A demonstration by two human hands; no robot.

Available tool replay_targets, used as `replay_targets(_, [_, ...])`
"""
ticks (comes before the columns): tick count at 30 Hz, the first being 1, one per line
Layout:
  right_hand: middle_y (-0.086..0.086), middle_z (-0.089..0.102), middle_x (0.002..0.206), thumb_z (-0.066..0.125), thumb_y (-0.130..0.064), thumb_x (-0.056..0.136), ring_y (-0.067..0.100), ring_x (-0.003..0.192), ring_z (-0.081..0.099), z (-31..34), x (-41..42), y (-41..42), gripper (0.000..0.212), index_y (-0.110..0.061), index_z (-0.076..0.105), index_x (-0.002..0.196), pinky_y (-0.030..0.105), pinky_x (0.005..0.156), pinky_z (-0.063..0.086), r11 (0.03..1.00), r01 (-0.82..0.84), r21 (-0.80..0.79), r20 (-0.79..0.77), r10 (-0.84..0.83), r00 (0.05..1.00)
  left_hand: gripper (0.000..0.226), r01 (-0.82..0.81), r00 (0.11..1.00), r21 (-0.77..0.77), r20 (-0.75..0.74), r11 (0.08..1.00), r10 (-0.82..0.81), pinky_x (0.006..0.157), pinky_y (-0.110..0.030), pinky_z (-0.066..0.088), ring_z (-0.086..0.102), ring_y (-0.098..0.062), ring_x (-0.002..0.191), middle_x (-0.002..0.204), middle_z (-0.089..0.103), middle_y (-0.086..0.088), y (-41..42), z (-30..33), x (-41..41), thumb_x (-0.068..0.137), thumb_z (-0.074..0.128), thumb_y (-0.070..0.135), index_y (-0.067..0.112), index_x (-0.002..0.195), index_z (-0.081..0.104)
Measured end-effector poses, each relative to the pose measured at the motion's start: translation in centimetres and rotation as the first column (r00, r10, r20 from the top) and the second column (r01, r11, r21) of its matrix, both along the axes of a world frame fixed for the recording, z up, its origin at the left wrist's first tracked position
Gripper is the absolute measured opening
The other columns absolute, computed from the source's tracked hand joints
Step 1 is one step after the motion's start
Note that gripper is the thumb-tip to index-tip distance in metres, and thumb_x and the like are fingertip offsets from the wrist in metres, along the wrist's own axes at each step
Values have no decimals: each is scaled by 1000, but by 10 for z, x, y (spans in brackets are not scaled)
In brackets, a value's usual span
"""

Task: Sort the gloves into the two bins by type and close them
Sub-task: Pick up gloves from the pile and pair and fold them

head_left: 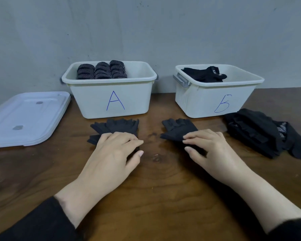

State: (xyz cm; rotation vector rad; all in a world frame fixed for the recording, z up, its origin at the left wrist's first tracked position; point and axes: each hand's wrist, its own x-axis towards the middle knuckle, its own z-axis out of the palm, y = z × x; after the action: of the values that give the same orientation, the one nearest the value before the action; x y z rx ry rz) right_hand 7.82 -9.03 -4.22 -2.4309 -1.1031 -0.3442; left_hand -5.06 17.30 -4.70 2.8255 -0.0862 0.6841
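Observation:
Two white bins stand at the back of the wooden table. Bin A (87, 98) holds three rolled dark patterned gloves (102, 70). Bin B (195, 101) holds a flat black glove (203, 74). In front of bin A lies a dark grey fingerless glove (118, 126), and my left hand (115, 150) rests on its near end with fingers laid flat. Another dark fingerless glove (177, 130) lies in front of bin B; my right hand (210, 148) presses on its near end, thumb beside it.
A white lid (24, 117) lies flat on the table to the left of bin A. A heap of black gloves (261, 133) sits at the right, in front of bin B's corner. A grey wall runs behind the bins.

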Motion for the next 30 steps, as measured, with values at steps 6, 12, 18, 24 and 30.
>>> replay_targets(6, [-33,45,146,60,-39,98,-7,138,40,-12,13,-11,41,-39,59,139,24,117,34,988,-70,-136,-193,43,980,35,-19,999,23,-43,1000,20,102,-33,38,57,-8,111,119,64,14,-1,-2,6,95,57,45,28,123,69])
replay_targets(12, [-18,65,131,71,-15,93,7,122,61,-20,7,19,37,-28,71,127,20,105,42,997,2,-75,-55,-6,998,40,1,997,-41,-76,999,-4,102,-27,38,55,-3,112,124,60,18,1,0,4,97,50,50,31,129,65])
replay_targets(18, [-31,68,89,62,-23,100,-4,87,63,9,3,52,23,-45,71,100,5,70,43,981,121,153,-245,-81,966,27,-69,987,-327,115,942,112,93,-12,41,54,2,110,114,65,19,20,5,-4,101,50,38,27,117,70])
replay_targets(24, [-32,69,79,58,-22,102,-10,83,64,63,11,95,29,-46,66,87,7,62,45,876,191,444,-314,-48,948,16,-144,917,-629,206,764,343,77,-8,45,61,2,95,98,65,24,49,10,-3,99,55,26,31,104,70])
replay_targets(30, [-21,68,108,59,-12,100,-10,102,59,66,-7,133,26,-25,73,118,-2,89,34,912,-57,406,-33,77,996,21,-151,867,-714,237,684,439,82,-22,50,61,-3,93,100,67,16,62,13,-4,100,51,28,28,112,68])
